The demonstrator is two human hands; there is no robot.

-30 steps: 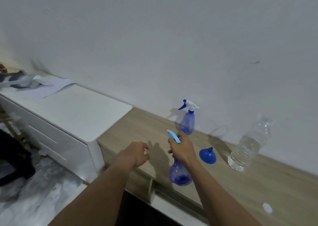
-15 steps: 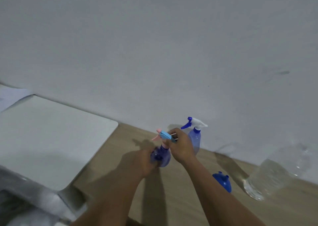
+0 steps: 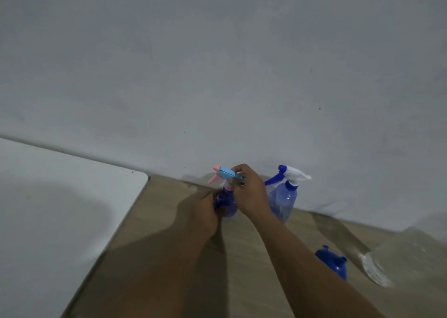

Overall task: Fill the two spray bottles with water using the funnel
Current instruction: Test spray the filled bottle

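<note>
Pinching the light-blue spray head (image 3: 228,174), the fingers of the right hand (image 3: 250,195) are curled tight. The dark-blue spray bottle (image 3: 227,206) beneath is gripped by the left hand (image 3: 205,212) (fingers curled round its body). Just right of it the second spray bottle (image 3: 281,202) is stood, the funnel (image 3: 333,265) farther right.

On my feed I mostly saw a plain grey-white wall (image 3: 217,63) with a few tiny dark specks. Below it sat a light wooden tabletop (image 3: 154,211), with a white cabinet top (image 3: 48,209) right beside it on the left. Lighting was pretty dim, and soft shadows lay across both.
</note>
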